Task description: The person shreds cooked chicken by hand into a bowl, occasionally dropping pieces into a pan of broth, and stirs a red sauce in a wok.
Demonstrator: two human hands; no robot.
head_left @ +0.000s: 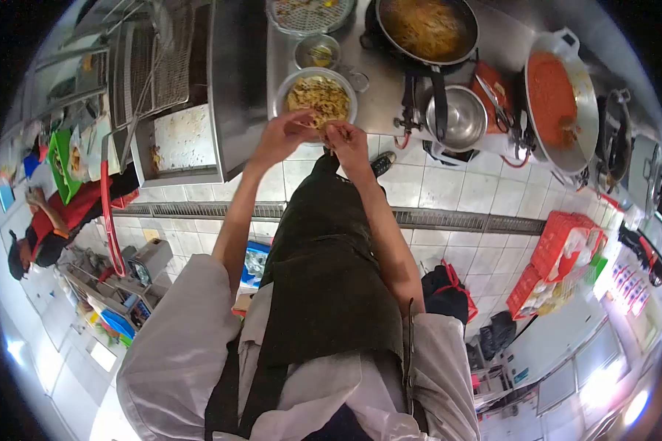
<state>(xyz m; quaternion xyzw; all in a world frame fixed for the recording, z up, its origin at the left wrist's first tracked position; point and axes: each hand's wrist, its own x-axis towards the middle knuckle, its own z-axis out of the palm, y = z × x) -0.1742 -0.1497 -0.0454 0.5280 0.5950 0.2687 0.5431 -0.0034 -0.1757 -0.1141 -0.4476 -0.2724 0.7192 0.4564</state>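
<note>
My left hand (285, 140) and my right hand (347, 149) meet over the near rim of a metal bowl (280, 103). Yellowish-brown shredded food (318, 95) fills that bowl. The right fingers are pinched on a small brownish piece, too small to name. On the left, thumb and fingers curve toward the right fingertips; whatever lies between them is too small to make out. Just behind the bowl stands a smaller metal bowl (301, 54) with a little yellowish content.
A perforated metal tray (287, 26) lies at the back. Rightward are a black pan (463, 29) of food on a burner, a steel bowl (456, 117), tongs (502, 117) and a large pot (585, 132) of red sauce. Fryer baskets (154, 51) stand left; another person (48, 220) works beyond.
</note>
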